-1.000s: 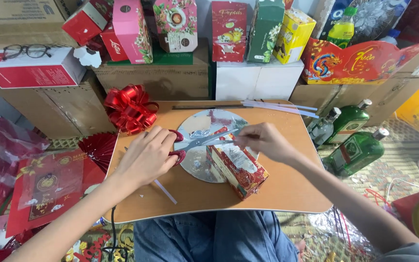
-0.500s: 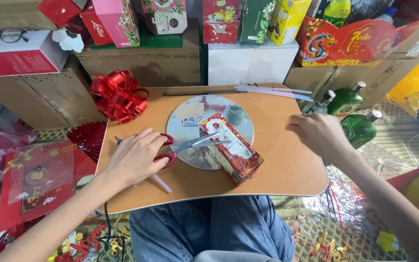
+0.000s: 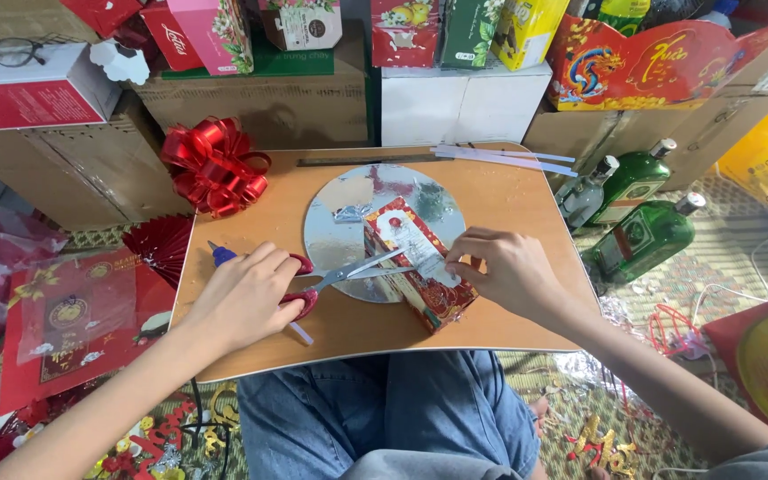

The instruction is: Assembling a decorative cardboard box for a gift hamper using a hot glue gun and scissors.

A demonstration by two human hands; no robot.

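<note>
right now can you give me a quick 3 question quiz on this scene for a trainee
1. True or false: the left hand rests on the red-handled scissors.
2. What does the decorated red box lie on? A) the silver round board B) the red bow C) a green bottle
3. Fill in: the right hand touches the ____.

Key: 1 true; 2 A; 3 decorated red box, near the scissor tips.
</note>
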